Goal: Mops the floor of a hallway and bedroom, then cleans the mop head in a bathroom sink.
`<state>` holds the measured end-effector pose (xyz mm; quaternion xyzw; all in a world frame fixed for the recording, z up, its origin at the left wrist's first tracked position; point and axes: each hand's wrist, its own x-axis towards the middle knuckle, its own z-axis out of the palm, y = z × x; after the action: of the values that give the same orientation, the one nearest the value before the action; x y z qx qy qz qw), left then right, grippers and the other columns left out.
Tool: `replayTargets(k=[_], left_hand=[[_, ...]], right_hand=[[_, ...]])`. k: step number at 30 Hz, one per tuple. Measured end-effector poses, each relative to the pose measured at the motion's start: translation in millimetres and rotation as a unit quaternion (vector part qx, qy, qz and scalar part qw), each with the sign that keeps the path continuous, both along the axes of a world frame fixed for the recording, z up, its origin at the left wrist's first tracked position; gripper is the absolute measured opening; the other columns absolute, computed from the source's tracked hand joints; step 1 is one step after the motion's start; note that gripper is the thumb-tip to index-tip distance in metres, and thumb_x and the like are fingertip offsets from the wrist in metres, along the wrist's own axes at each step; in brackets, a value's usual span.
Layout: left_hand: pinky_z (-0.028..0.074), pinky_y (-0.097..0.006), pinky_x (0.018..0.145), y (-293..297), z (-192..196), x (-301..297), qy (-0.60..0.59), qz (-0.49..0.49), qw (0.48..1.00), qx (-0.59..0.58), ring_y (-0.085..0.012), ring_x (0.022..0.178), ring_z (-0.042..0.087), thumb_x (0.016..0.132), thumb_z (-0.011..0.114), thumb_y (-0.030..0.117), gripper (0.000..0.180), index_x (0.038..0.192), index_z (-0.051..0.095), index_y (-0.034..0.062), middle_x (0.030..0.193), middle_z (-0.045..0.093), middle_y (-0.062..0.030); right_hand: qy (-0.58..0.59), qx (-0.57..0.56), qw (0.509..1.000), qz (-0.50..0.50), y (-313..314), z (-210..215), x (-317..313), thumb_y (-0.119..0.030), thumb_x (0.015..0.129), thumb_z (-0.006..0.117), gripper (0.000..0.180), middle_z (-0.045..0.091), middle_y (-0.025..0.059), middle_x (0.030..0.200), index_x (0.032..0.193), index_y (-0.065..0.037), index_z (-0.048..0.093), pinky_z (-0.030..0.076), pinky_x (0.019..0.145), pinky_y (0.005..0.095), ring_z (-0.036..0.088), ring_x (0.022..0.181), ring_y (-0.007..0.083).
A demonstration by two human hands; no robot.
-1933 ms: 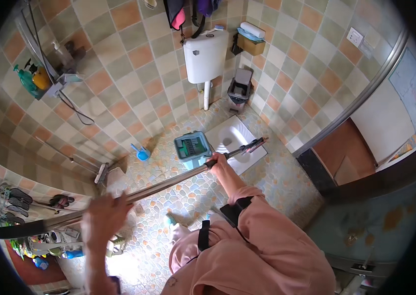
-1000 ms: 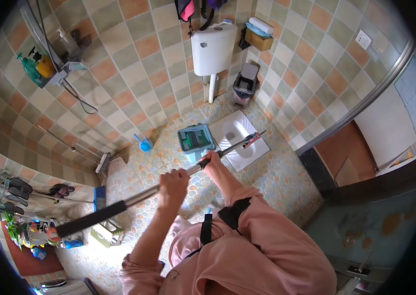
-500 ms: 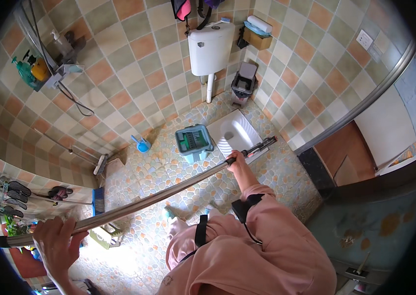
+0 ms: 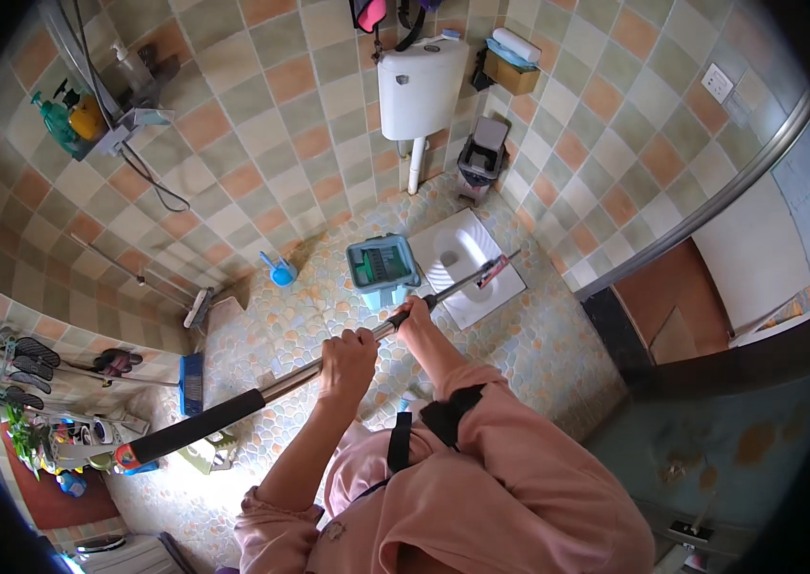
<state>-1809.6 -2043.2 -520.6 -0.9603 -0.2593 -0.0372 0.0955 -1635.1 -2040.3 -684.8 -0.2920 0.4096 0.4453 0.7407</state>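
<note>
Head view, looking straight down into a tiled bathroom. Both hands are on a long mop that runs on a slant across the pebble floor. The left hand is wrapped tight round the metal shaft near its middle. The right hand is clamped on the shaft further along, toward the working end. That end sits over the white squat pan, by the far wall; what the head looks like there is too small to tell. The black foam grip at the near end juts out toward the floor's left edge, with no hand on it.

The pole looks stiff and light, a thin metal tube. The bare metal could be slick when wet; the foam grip looks the surer hold. Two hands spread apart, as here, should steady the long lever.

Just beside the pan stands a teal bucket. A small blue scoop lies at the wall's foot. The white cistern hangs above, with a grey bin in the corner. A blue brush leans at the left edge.
</note>
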Motion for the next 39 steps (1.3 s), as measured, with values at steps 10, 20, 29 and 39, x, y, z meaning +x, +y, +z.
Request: replayTargets(k=[10, 20, 29, 39], left_hand=[[0.042, -0.038, 0.059, 33.2, 232.3, -129.9, 0.103, -0.036, 0.985, 0.132, -0.0223, 0.061, 0.055, 0.08, 0.06, 0.05, 0.04, 0.089, 0.061, 0.0117, 0.072, 0.054, -0.0039], [0.038, -0.04, 0.061, 26.2, 221.3, -158.5, 0.018, 0.033, 0.996, 0.075, -0.0261, 0.061, 0.052, 0.079, 0.059, 0.05, 0.04, 0.084, 0.061, 0.0101, 0.067, 0.053, -0.0057], [0.043, -0.036, 0.061, -0.1, 12.1, -7.3, -0.006, 0.012, 1.0, 0.009, -0.0218, 0.066, 0.059, 0.089, 0.052, 0.039, 0.033, 0.089, 0.056, 0.0064, 0.073, 0.058, -0.006], [0.044, -0.036, 0.061, 12.5, 180.5, -87.3, 0.08, -0.05, 0.992, 0.082, -0.0176, 0.063, 0.056, 0.083, 0.058, 0.047, 0.039, 0.095, 0.062, 0.0106, 0.069, 0.056, -0.0025]], right_hand=[[-0.023, -0.031, 0.999, -0.033, -70.8, -38.1, 92.4, -0.006, 0.075, 0.055, 0.035, 0.037, -0.0045, 0.043, 0.051, -0.017, 0.033, 0.041, 0.043, 0.031, 0.039, 0.038, 0.0133], [-0.022, -0.009, 1.0, -0.017, -50.8, -0.9, 63.5, -0.008, 0.08, 0.052, 0.033, 0.037, -0.0059, 0.044, 0.055, -0.018, 0.034, 0.039, 0.044, 0.0278, 0.038, 0.037, 0.01], [0.008, 0.028, 1.0, -0.008, 6.3, 2.6, -11.9, -0.013, 0.083, 0.053, 0.03, 0.035, -0.0024, 0.047, 0.058, -0.016, 0.037, 0.038, 0.044, 0.0307, 0.038, 0.041, 0.0133], [0.027, -0.004, 0.999, 0.024, -57.6, -22.0, 73.6, -0.017, 0.082, 0.057, 0.036, 0.038, -0.004, 0.045, 0.053, -0.019, 0.035, 0.04, 0.047, 0.0329, 0.04, 0.041, 0.0155]])
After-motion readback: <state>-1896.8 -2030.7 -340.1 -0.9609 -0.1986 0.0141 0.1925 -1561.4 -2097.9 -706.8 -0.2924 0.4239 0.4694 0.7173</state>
